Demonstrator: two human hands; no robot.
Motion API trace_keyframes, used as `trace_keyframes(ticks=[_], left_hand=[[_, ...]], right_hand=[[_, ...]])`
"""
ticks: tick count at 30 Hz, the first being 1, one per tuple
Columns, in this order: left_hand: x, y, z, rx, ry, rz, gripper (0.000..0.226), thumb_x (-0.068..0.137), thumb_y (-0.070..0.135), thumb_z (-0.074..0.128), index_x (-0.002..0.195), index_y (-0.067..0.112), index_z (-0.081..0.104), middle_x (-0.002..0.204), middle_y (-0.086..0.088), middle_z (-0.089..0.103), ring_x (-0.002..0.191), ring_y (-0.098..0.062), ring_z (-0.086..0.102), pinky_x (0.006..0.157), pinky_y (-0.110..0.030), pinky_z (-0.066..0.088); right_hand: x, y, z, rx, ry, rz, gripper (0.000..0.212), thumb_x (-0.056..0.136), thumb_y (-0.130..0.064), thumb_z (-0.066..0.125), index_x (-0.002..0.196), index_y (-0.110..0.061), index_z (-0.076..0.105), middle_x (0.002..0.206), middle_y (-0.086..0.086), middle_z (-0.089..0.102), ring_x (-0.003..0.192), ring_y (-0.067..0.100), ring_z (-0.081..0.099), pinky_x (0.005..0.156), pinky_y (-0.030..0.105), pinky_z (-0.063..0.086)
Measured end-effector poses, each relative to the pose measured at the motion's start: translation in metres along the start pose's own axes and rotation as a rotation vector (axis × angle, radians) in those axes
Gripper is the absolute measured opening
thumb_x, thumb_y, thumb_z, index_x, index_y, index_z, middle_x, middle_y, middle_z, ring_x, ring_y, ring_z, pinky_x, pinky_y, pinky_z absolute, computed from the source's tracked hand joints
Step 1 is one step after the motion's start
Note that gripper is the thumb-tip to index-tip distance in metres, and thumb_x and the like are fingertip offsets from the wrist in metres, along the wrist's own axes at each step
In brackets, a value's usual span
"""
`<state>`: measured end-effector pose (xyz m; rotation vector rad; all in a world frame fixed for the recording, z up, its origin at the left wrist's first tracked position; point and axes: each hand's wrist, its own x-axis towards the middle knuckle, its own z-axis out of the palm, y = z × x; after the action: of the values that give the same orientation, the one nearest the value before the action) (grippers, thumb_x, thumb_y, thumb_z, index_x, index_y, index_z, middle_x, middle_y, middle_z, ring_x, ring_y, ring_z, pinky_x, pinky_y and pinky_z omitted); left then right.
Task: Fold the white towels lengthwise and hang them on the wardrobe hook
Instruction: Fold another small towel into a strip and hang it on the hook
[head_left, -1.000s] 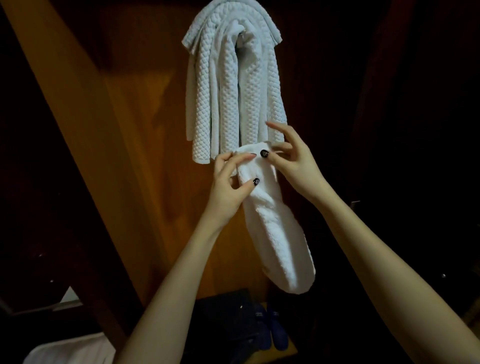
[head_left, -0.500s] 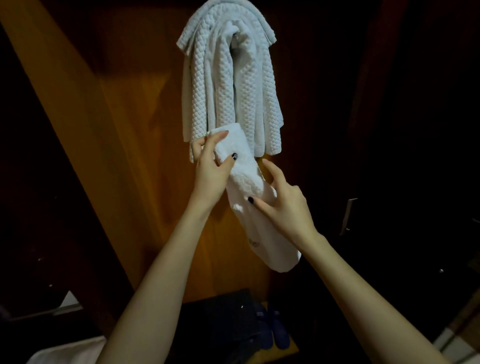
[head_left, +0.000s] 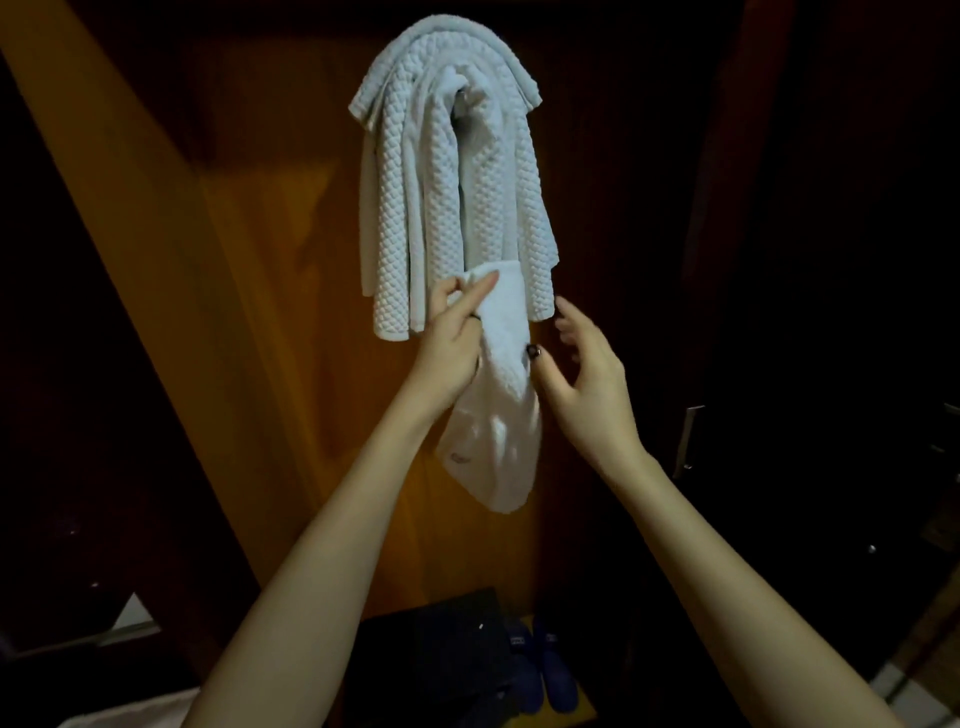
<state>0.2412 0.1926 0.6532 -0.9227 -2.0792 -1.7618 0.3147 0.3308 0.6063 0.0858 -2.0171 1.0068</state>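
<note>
A white waffle-textured towel (head_left: 447, 197) hangs draped over a hook on the wooden wardrobe panel; the hook itself is hidden under the cloth. Just below it my left hand (head_left: 449, 338) pinches the top end of a smaller, smooth white towel (head_left: 496, 441), folded into a narrow strip that hangs down. My right hand (head_left: 582, 374) is beside the strip on its right, fingers spread and relaxed, thumb touching the cloth's edge.
The orange-brown wardrobe panel (head_left: 270, 312) stands behind the towels. Dark doors fill the right, with a metal handle (head_left: 688, 441). Below lie a black box (head_left: 441, 654) and blue slippers (head_left: 540, 670). A white cloth edge (head_left: 124, 712) shows at the bottom left.
My right hand has let go of the small towel's middle and lifted up beside it. My left hand keeps its pinch on the top end, near the hanging towel's lower edge.
</note>
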Motion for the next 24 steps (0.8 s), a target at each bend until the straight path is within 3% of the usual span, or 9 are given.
trace_keyframes(ticks=[3, 5, 7, 9, 11, 15, 18, 22, 24], left_hand=[[-0.009, 0.0, 0.003, -0.004, -0.033, 0.075, 0.052, 0.095, -0.009, 0.039, 0.134, 0.023, 0.052, 0.118, 0.003, 0.039, 0.104, -0.018, 0.054, 0.089, -0.034, 0.05], [-0.015, -0.001, 0.001, -0.084, -0.039, 0.137, 0.057, 0.093, -0.008, 0.049, 0.139, 0.026, 0.043, 0.116, 0.006, 0.044, 0.095, 0.004, 0.057, 0.078, -0.016, 0.049], [-0.018, -0.005, 0.0, -0.155, -0.005, 0.142, 0.068, 0.09, -0.008, 0.056, 0.142, 0.03, 0.033, 0.121, 0.009, 0.049, 0.1, 0.013, 0.057, 0.075, -0.009, 0.049], [-0.02, -0.009, 0.0, -0.16, 0.04, 0.112, 0.071, 0.088, -0.006, 0.061, 0.142, 0.03, 0.034, 0.114, 0.008, 0.054, 0.09, 0.007, 0.062, 0.07, -0.012, 0.051], [-0.022, -0.012, 0.001, -0.165, 0.06, 0.093, 0.065, 0.086, -0.006, 0.063, 0.137, 0.027, 0.041, 0.112, 0.001, 0.056, 0.081, 0.001, 0.06, 0.065, -0.016, 0.051], [-0.025, -0.016, 0.001, -0.252, 0.088, 0.045, 0.053, 0.085, -0.007, 0.063, 0.117, 0.035, 0.051, 0.089, -0.007, 0.058, 0.06, -0.005, 0.054, 0.053, -0.018, 0.046], [-0.023, -0.02, -0.005, -0.258, 0.186, 0.042, 0.045, 0.083, -0.009, 0.063, 0.108, 0.028, 0.054, 0.095, -0.01, 0.06, 0.071, -0.004, 0.058, 0.063, -0.018, 0.048], [-0.021, -0.023, -0.023, -0.169, 0.199, 0.075, 0.027, 0.086, -0.01, 0.057, 0.094, 0.012, 0.069, 0.088, 0.011, 0.068, 0.083, 0.004, 0.061, 0.076, -0.013, 0.047], [-0.02, -0.022, -0.028, -0.05, 0.116, 0.094, 0.028, 0.088, -0.011, 0.053, 0.095, 0.01, 0.07, 0.089, 0.006, 0.061, 0.085, 0.002, 0.058, 0.078, -0.012, 0.044]], right_hand=[[0.024, -0.019, 0.003, 0.083, -0.076, -0.002, 0.047, 0.096, -0.031, 0.054, 0.141, -0.018, 0.048, 0.13, 0.002, 0.061, 0.119, 0.01, 0.057, 0.102, 0.032, 0.047], [0.03, -0.02, 0.004, 0.071, -0.139, 0.024, 0.044, 0.095, -0.032, 0.059, 0.136, -0.013, 0.055, 0.127, 0.002, 0.064, 0.115, 0.008, 0.059, 0.1, 0.029, 0.048], [0.028, -0.014, 0.004, 0.108, -0.19, 0.069, 0.047, 0.091, -0.031, 0.067, 0.133, -0.012, 0.058, 0.128, -0.001, 0.064, 0.111, 0.003, 0.058, 0.095, 0.014, 0.047], [0.024, -0.01, 0.004, 0.149, -0.202, 0.098, 0.05, 0.088, -0.032, 0.072, 0.132, -0.013, 0.058, 0.125, -0.003, 0.064, 0.108, 0.0, 0.059, 0.089, 0.009, 0.046], [0.02, -0.009, 0.006, 0.121, -0.185, 0.076, 0.049, 0.087, -0.035, 0.072, 0.129, -0.013, 0.06, 0.119, -0.004, 0.066, 0.105, 0.001, 0.061, 0.088, 0.013, 0.048], [0.024, -0.009, 0.003, 0.086, -0.135, 0.048, 0.022, 0.09, -0.02, 0.063, 0.111, -0.012, 0.068, 0.095, -0.006, 0.069, 0.085, -0.002, 0.062, 0.073, 0.016, 0.048], [0.029, 0.0, -0.005, 0.12, -0.027, 0.122, 0.013, 0.087, -0.008, 0.051, 0.095, -0.006, 0.062, 0.075, 0.01, 0.062, 0.064, 0.007, 0.051, 0.061, 0.039, 0.044], [0.029, 0.006, -0.02, 0.235, -0.046, 0.118, 0.067, 0.087, 0.001, 0.045, 0.131, -0.05, 0.044, 0.089, -0.003, 0.065, 0.07, 0.004, 0.054, 0.067, 0.019, 0.047], [0.029, 0.007, -0.023, 0.221, -0.138, 0.089, 0.062, 0.089, 0.006, 0.041, 0.129, -0.04, 0.056, 0.113, -0.005, 0.066, 0.093, 0.003, 0.058, 0.086, 0.019, 0.048]])
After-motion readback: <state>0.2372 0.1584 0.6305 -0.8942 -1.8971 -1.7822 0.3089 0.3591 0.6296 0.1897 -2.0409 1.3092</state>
